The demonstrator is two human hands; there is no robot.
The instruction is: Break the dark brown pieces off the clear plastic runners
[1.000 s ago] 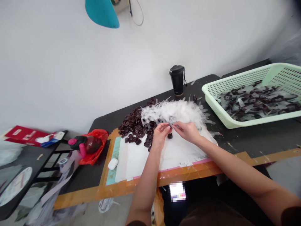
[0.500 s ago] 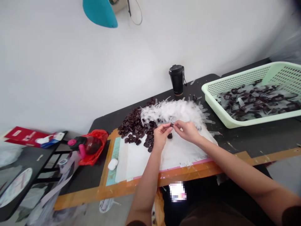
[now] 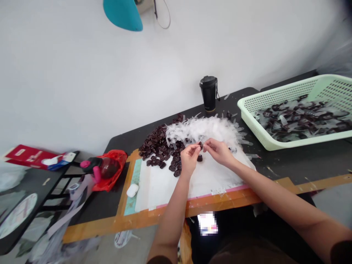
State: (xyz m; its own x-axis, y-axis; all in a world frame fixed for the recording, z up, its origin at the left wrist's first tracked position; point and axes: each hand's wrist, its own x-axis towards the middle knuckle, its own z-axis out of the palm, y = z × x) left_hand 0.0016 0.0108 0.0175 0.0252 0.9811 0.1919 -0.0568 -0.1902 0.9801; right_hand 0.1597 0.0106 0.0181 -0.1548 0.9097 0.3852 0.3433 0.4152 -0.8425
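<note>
Both my left hand [image 3: 189, 157] and my right hand [image 3: 217, 150] pinch one small dark brown piece [image 3: 200, 145] between their fingertips, over a white sheet [image 3: 217, 178]. Its exact kind is too small to make out. Left of the hands lies a heap of similar dark brown, rounded pieces [image 3: 158, 145]. Behind the hands spreads a pile of thin, translucent white strips [image 3: 203, 128]. A single dark piece [image 3: 199, 158] rests on the sheet just below my fingers.
A pale green basket [image 3: 271, 143] at the right holds dark pieces with clear strips. A black lidded cup [image 3: 208, 94] stands at the back. A white case [image 3: 132, 190], a pink-capped bottle [image 3: 106, 168] on a red bag [image 3: 120, 165] and a red box [image 3: 27, 157] are left.
My hands stay together around the small dark piece, with only slight finger movement. The whole view has shifted a little.
</note>
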